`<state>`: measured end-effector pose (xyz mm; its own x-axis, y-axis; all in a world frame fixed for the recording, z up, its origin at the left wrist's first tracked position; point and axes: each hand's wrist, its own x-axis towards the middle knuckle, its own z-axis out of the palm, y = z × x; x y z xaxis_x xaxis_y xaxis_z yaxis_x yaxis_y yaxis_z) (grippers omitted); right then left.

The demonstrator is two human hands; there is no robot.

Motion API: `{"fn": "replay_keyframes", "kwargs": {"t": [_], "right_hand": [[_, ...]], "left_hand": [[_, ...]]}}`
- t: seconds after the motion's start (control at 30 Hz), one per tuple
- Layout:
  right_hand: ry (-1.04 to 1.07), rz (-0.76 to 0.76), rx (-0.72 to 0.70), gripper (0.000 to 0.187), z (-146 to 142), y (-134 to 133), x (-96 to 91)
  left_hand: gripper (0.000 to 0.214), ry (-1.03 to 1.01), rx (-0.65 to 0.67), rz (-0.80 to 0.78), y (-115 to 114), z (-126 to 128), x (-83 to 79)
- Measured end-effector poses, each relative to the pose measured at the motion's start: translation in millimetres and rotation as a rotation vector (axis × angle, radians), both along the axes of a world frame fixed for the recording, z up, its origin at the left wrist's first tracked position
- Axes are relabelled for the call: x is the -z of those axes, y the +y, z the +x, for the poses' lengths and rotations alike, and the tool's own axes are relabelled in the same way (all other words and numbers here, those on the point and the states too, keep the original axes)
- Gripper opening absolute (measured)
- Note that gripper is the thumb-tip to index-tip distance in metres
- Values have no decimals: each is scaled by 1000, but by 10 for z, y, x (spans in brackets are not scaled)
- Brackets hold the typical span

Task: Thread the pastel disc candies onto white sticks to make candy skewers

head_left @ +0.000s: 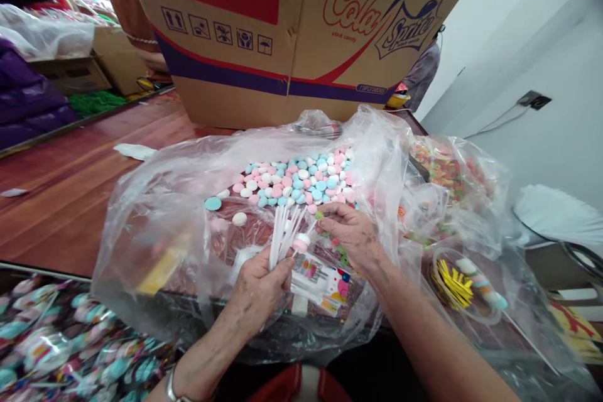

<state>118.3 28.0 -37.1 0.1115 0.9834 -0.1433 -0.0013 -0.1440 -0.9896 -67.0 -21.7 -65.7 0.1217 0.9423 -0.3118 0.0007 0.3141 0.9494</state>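
Grips a fan of slim white plastic sticks (282, 232) in the left hand (261, 289), fingers and thumb closed around the lower ends, aiming the free ends toward twelve o'clock. Pinches a small green jelly-like piece (320, 216) between thumb and forefinger of the right hand (352, 232), at two o'clock from the left and near it, without touching. Has a round pink-and-white candy (301, 242) between the two hands, beside the fan (too small to make out how closely joined to the green piece). Works above crumpled clear plastic sheeting (155, 220) on a reddish-brown wooden table (94, 182), with white printed cards (325, 282) lying just below, at five o'clock. Faces a spread of round pink, blue and white candies (296, 182) at twelve, and beyond it a big brown cardboard carton (226, 75) printed with Cola and Sprite. Shows short yellow strips (455, 286) between three and four o'clock, and a heap of multicoloured wrapped candies (80, 339) at eight. Wears a silver bracelet (171, 384) on the left wrist.
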Motion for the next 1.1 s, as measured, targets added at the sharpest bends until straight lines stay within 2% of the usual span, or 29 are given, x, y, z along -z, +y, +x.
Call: {"fn": "replay_keyframes", "kwargs": {"t": [0.1,0.23,0.43,0.67,0.77,0.83,0.93,1.0,1.1], "right_hand": [[-43,64,-23,27,-2,-9,76],[-214,215,-48,17,-9,-45,131],[-184,222,-32,19,-40,-112,122],[-208,324,-83,22,-237,-271,262],[-216,338,-172,24,-233,-291,213],[-262,291,-207,24,-154,-230,127],[-511,212,-105,29,12,-27,5],[-858,211,-56,28,87,140,-29],[-1379,176,-184,29,92,333,-15]], "left_hand": [[23,-5,2,-3,7,4,0],[22,-18,-17,6,18,10,30],[21,-40,-51,12,17,11,36],[20,2,-64,51,10,-11,89],[23,-9,-67,62,6,-19,129],[25,-29,-86,52,6,-12,133],[26,-84,-148,11,7,11,105],[28,-112,-183,1,7,21,84],[33,-138,-209,23,5,18,73]]}}
